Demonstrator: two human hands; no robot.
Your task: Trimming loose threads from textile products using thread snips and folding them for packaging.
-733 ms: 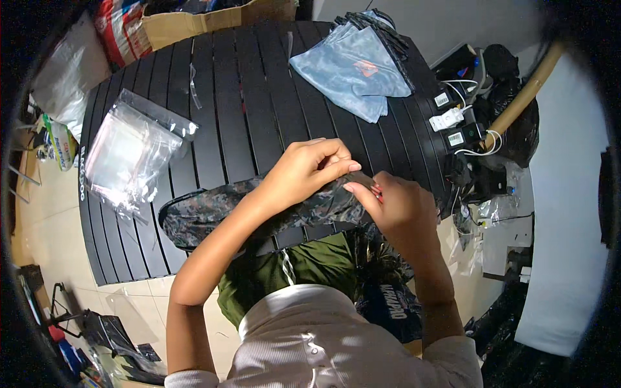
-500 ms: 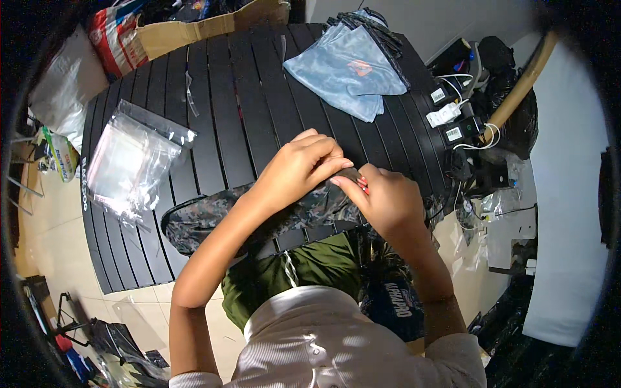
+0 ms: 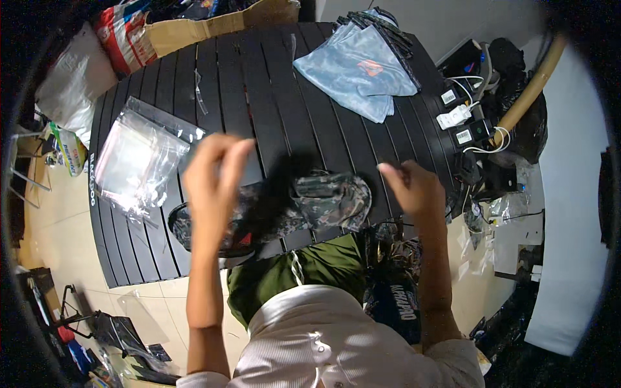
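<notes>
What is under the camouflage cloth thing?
The camouflage fabric piece lies on the black slatted table, so dark slats sit beneath. Its left part is hidden by the blurred left hand; anything underneath is covered.

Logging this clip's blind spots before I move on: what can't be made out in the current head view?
- Left hand: motion-blurred, so its grip on the camouflage cloth is unclear.
- Right hand: seen from behind; whether the fingertips pinch anything is hidden.
- Cloth's near edge: covered by the left forearm and a dark blur.
- Clear plastic bags: glare hides any contents.
- Cardboard box: cut off by the top edge.
</notes>
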